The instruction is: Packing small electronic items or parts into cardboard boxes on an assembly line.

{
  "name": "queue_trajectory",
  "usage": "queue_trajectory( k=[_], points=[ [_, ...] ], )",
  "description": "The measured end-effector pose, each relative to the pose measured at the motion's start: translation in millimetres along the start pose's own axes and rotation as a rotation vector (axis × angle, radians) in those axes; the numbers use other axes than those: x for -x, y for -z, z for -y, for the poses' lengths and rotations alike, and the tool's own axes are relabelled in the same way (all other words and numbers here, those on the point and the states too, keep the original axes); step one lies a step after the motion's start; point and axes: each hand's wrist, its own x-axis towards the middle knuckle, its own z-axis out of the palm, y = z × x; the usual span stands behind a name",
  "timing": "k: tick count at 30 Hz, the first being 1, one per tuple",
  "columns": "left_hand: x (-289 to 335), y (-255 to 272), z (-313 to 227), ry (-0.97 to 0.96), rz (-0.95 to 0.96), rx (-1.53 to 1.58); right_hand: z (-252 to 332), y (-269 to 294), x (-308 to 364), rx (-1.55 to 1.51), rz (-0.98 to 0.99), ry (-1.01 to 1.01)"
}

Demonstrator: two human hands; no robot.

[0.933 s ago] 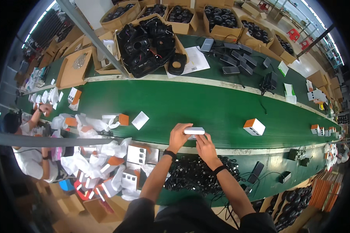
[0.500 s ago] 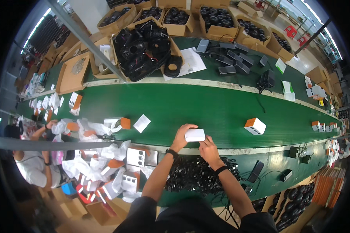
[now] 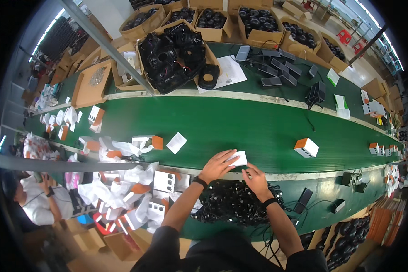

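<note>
A small white box is in my left hand, whose fingers lie across its top and left side above the near part of the green conveyor belt. My right hand is just to the right and nearer to me, a little apart from the box, its fingers half bent and spread with nothing visible in them. Below both hands, a heap of black cables covers the near bench. An orange-and-white box stands on the belt to the right, and a white paper sheet lies to the left.
White and orange boxes among plastic bags crowd the left, beside a co-worker. A grey metal bar crosses there. Beyond the belt are a carton of black parts and several black adapters. A black device lies right of the cables.
My left hand has slid further over the box, which now sits tilted. My right hand has come away from it. The co-worker has drawn an arm back from the bags. The view has shifted slightly.
</note>
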Motion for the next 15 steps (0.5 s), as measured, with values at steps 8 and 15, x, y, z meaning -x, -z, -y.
queue_trajectory(
  k=[8,15],
  points=[
    [-7,-7,-2,-0.078,0.071,-0.153,-3,31,-39,0.355,0.059,0.521],
    [-2,-12,4,-0.098,0.075,-0.177,-3,26,-33,0.51,0.106,0.562]
  ],
)
